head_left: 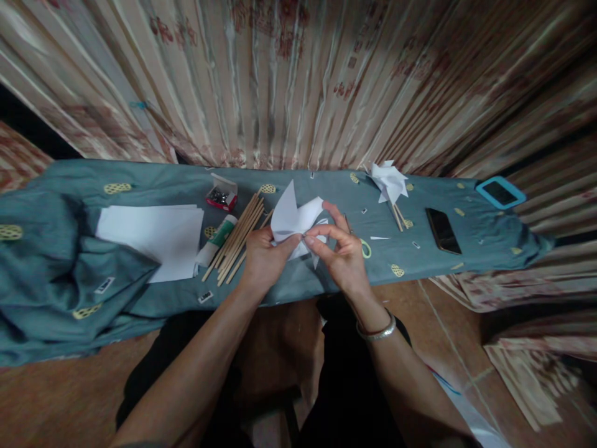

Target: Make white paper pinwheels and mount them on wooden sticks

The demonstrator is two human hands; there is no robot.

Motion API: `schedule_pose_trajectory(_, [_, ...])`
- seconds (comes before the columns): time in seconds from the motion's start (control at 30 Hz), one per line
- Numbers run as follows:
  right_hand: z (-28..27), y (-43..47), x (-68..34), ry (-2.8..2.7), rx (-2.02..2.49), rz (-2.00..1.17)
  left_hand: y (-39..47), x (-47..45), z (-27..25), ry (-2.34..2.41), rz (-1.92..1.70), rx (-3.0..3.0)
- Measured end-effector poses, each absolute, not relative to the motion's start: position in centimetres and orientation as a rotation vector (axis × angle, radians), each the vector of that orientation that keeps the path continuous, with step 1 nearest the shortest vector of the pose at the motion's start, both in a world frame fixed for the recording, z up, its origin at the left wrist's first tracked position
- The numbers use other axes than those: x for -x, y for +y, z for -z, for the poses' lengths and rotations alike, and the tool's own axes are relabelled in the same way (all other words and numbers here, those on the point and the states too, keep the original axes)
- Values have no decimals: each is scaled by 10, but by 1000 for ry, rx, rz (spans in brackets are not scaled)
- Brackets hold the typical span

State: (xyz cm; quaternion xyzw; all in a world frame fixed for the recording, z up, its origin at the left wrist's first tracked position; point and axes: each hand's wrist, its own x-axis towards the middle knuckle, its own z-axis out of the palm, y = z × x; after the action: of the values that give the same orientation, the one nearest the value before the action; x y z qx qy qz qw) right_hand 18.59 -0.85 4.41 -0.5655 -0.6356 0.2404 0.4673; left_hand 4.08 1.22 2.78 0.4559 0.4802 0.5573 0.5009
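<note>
A white paper pinwheel (285,214) with curled blades is held up between my two hands over the cloth-covered table. My left hand (267,256) grips its lower left side, thumb pressed near the centre. Fingers of my right hand (339,249) pinch at the centre from the right; a small pin may be there, but it is too small to make out. Just left of my left hand lies a bundle of thin wooden sticks (240,239). Partly hidden beside my right hand are scissors with a green handle (366,249).
Left of the sticks are a glue stick (218,239), an open small box of metal pins (222,194) and a stack of white paper (153,239). On the right lie finished paper pinwheels on sticks (390,180), a phone (443,231) and a blue-framed device (500,192). Curtains hang behind.
</note>
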Motion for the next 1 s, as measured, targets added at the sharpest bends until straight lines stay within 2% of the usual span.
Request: schedule_pose_trajectory(1.0, [-41,-8,-180,-1401,1327,-739,12,-39,-26,1136,-1331,-1126])
